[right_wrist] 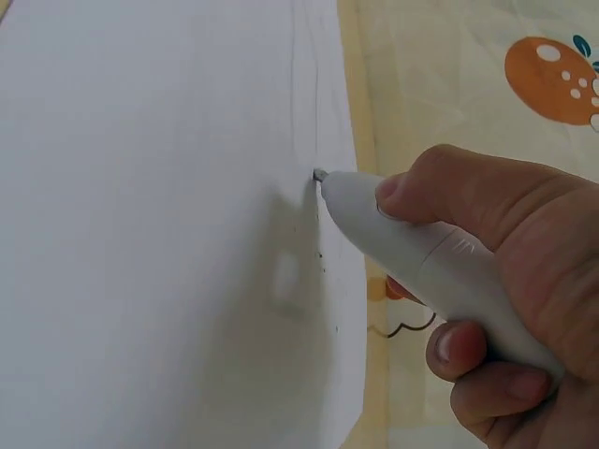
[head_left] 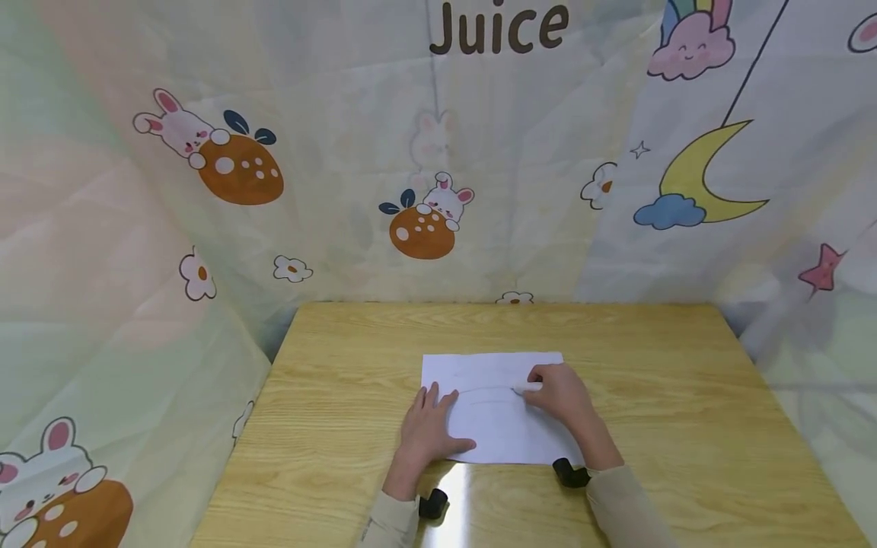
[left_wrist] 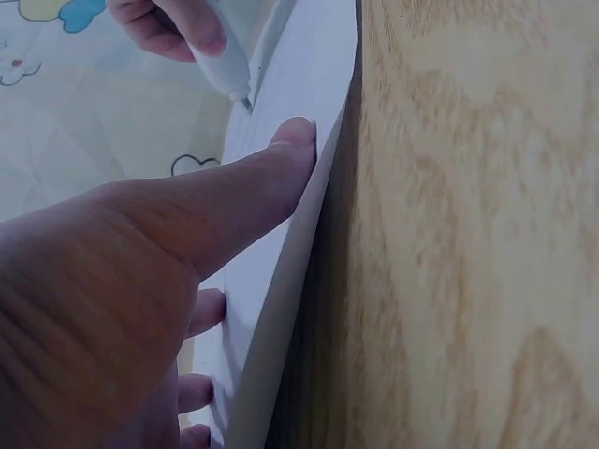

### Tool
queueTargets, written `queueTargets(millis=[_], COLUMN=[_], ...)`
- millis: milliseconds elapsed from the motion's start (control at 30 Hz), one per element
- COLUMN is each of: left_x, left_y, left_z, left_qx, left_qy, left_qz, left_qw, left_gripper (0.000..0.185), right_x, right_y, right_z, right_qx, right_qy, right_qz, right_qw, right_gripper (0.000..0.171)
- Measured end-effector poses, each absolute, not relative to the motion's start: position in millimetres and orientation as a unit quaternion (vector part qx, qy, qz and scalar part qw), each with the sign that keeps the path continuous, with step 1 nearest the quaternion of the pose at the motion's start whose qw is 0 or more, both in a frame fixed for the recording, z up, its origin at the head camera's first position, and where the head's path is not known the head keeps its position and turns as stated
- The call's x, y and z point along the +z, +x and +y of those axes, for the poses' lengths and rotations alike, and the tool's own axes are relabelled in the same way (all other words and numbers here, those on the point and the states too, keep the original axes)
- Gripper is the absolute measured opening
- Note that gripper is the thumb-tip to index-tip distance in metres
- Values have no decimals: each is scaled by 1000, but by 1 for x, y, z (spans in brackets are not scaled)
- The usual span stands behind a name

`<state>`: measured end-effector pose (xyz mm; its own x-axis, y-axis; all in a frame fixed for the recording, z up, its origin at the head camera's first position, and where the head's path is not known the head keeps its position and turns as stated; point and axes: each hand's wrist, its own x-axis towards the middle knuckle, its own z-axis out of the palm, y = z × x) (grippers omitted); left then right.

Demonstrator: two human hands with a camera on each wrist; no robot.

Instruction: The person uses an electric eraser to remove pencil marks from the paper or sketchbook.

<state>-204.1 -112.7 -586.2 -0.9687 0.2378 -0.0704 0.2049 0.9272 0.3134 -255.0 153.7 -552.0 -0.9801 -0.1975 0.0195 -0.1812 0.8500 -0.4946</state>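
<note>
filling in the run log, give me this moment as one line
right hand: grips white pen, tip on paper | left hand: flat on white paper, holding it down | surface: wooden table

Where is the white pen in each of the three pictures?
Head view: the white pen is near the middle, held by the right hand over the paper.
Left wrist view: the pen is at the top, its tip on the paper.
Right wrist view: the pen is at centre right, gripped.
Shared landmark: the white paper.
</note>
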Motion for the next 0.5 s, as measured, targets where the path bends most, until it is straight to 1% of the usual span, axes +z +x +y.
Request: queueTargets(millis=[133,300,433,500], left_x=[-588,-588,-586,-586], left_y=[-203,-202,-202,-201], left_z=[-113,-112,-113,-113], left_qx=[151,160,158,155], left_qy=[111,107,107,110], left_qz=[981,979,980,980], left_qw=[55,64,57,54], left_gripper=[97,97,96,95], right_x=[-555,-558,-560,-561], right_y=[-253,-251,-249,-249], right_z=[152,153,153,152], right_qx=[-262,-268,-282,-285], right_qy=[-86,-76,-80,-67], right_qz=[961,960,956,956], right_qw=[20,9,0,-5], right_gripper=[16,18,19,20])
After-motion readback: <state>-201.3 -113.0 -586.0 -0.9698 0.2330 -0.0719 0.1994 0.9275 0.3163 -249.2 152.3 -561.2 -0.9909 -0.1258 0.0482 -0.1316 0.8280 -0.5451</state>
